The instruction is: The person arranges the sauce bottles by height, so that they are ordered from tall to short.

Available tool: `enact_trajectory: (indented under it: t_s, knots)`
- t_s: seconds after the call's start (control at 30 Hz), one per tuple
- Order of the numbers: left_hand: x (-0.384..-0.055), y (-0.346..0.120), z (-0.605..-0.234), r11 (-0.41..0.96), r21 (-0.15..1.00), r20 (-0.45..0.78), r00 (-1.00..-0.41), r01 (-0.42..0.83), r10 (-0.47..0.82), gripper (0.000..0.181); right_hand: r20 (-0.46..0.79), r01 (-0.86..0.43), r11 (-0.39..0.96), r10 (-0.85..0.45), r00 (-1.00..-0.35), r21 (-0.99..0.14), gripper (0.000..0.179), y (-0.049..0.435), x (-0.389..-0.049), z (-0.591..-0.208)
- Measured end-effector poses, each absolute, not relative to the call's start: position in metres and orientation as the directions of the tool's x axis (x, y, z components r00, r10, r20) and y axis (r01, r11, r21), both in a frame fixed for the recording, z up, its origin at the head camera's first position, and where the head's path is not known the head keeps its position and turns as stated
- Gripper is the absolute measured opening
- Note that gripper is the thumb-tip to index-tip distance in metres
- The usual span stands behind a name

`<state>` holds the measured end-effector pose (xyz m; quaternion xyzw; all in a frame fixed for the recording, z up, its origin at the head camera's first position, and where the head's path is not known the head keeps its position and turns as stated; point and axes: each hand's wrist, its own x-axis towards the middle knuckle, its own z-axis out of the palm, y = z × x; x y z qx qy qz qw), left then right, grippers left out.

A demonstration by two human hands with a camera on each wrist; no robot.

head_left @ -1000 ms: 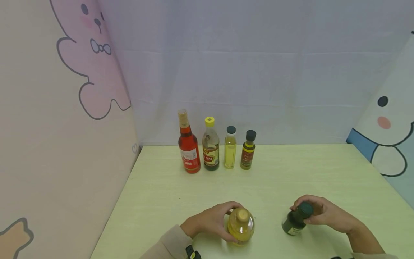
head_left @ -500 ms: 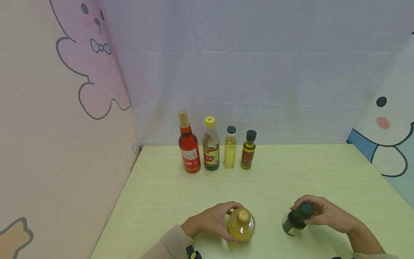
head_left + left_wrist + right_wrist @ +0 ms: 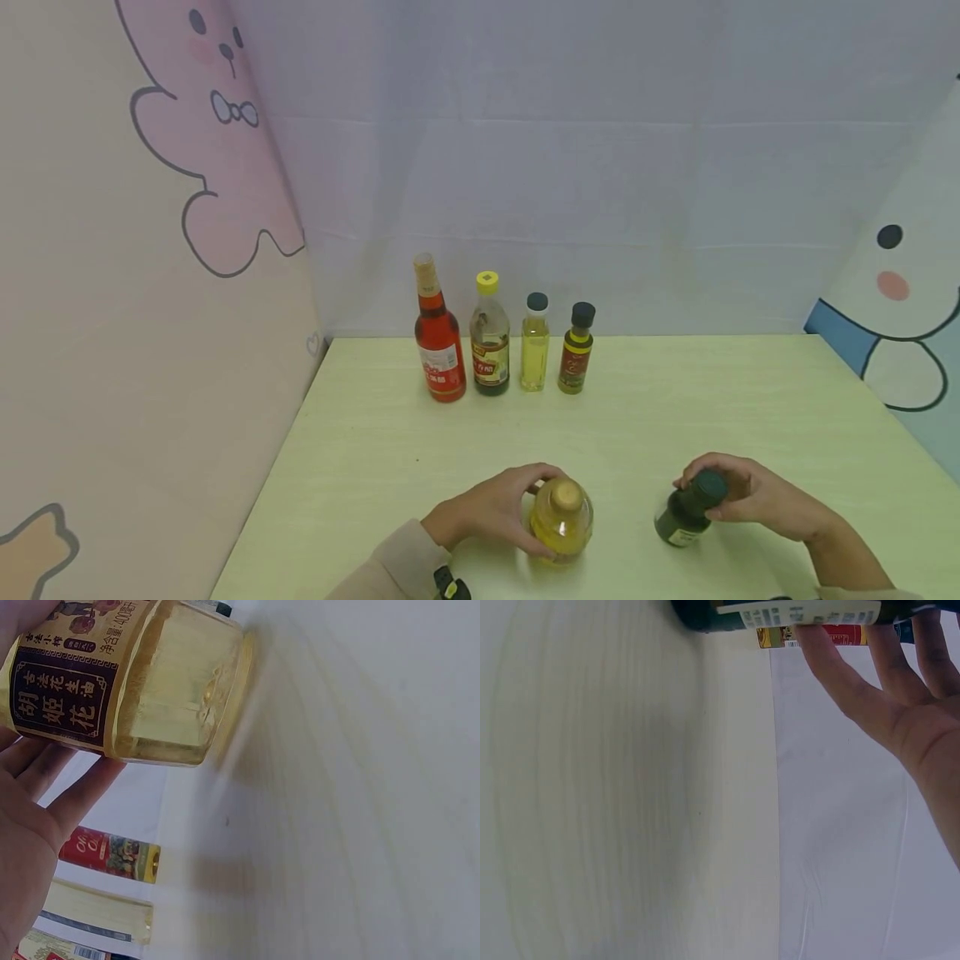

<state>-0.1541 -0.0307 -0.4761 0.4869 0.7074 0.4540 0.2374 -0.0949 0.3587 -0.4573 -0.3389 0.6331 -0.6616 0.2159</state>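
In the head view my left hand [image 3: 498,510] grips a clear peanut oil bottle [image 3: 562,527] with a gold cap near the front middle. Its brown and cream label [image 3: 64,697] shows in the left wrist view, with fingers curled round the side. To the right, my right hand [image 3: 768,497] holds a dark green bottle [image 3: 681,515] by its upper part, just below the cap. That bottle leans a little in the head view. A pale printed label [image 3: 802,613] runs along it in the right wrist view. Whether either base touches the table cannot be told.
Standing in a row at the back are a red bottle [image 3: 441,354], a yellow-capped dark sauce bottle [image 3: 491,358], a slim yellow oil bottle [image 3: 534,354] and a small olive oil bottle [image 3: 574,367]. The pale table [image 3: 360,467] meets a curtain [image 3: 600,183] behind and printed side walls.
My left hand and the peanut oil bottle have shifted very slightly up and to the right in the head view. The right hand and the dark green bottle stay practically still.
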Motion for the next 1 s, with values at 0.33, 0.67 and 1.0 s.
enact_trajectory:
  t_s: [0.33,0.67,1.0]
  knots:
    - [-0.159,-0.02,-0.475,0.135,0.864,0.137,-0.485,0.485,0.864,0.075,0.178,-0.143,-0.11,-0.712,-0.679,-0.984,0.047,0.358,-0.095,-0.458]
    - [-0.164,-0.006,-0.469,0.155,0.875,0.131,-0.534,0.458,0.835,0.074,0.183,-0.156,-0.103,-0.709,-0.681,-0.982,0.047,0.359,-0.095,-0.46]
    - [-0.169,0.009,-0.465,0.173,0.872,0.161,-0.602,0.457,0.782,0.08,0.162,-0.136,-0.093,-0.707,-0.688,-0.986,0.044,0.359,-0.094,-0.458]
